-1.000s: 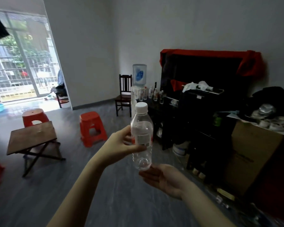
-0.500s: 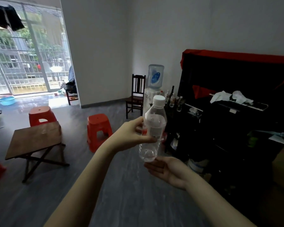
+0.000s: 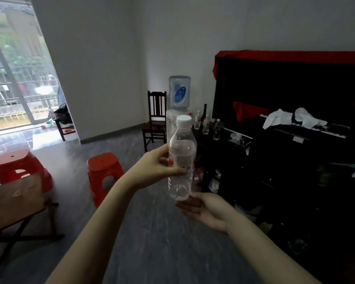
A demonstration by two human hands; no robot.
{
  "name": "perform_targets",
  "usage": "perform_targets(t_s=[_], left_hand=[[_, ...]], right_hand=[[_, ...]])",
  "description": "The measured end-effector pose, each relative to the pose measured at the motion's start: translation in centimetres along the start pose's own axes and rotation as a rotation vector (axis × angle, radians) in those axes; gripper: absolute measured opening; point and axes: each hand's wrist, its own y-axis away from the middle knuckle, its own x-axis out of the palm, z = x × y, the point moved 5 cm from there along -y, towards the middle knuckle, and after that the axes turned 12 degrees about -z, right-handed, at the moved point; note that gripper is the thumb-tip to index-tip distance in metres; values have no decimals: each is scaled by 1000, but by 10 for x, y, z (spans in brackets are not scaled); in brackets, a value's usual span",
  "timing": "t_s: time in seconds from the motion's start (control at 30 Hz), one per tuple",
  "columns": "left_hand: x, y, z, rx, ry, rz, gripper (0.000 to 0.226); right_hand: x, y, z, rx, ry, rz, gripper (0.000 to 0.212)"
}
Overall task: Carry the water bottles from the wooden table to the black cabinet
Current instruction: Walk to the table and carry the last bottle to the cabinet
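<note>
A clear plastic water bottle (image 3: pixel 181 158) with a white cap stands upright in mid-air in front of me. My left hand (image 3: pixel 154 167) grips it round the labelled middle. Beneath it my right hand (image 3: pixel 207 210) lies palm up with straight fingers, touching or just under the bottle's base. The black cabinet (image 3: pixel 275 140), draped with red cloth, fills the right side. Several small bottles (image 3: pixel 207 125) stand on its near left surface. A corner of the wooden folding table (image 3: pixel 14 197) shows at the lower left.
Two red plastic stools (image 3: pixel 104 171) (image 3: pixel 19 167) stand on the grey floor left of centre. A water dispenser (image 3: pixel 177 107) and a dark wooden chair (image 3: pixel 155 121) stand by the back wall. White cloths (image 3: pixel 291 117) lie on the cabinet. A glass door (image 3: pixel 12 83) lies far left.
The view has come closer to the black cabinet and water dispenser. The wooden table has slid towards the left edge. Both hands keep the same hold on the bottle.
</note>
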Motion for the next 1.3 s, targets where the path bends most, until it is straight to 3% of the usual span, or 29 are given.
perform_targets(t_s=[0.23,0.4,0.6,0.93,1.3], left_hand=[[31,-140,38,21,2,17,52],[42,-220,65,5,9,31,63],[48,-296,117,-41,27,54,50],[15,-440,221,-16,72,61,61],[5,-604,316,29,53,194,55]], right_hand=[[-21,-108,94,-25,-23,-8,23],[-23,-172,146,-6,-39,-6,22],[-20,-246,189,9,-1,-1,25],[31,-398,266,0,25,23,27],[69,-545,334,-2,-85,-73,25]])
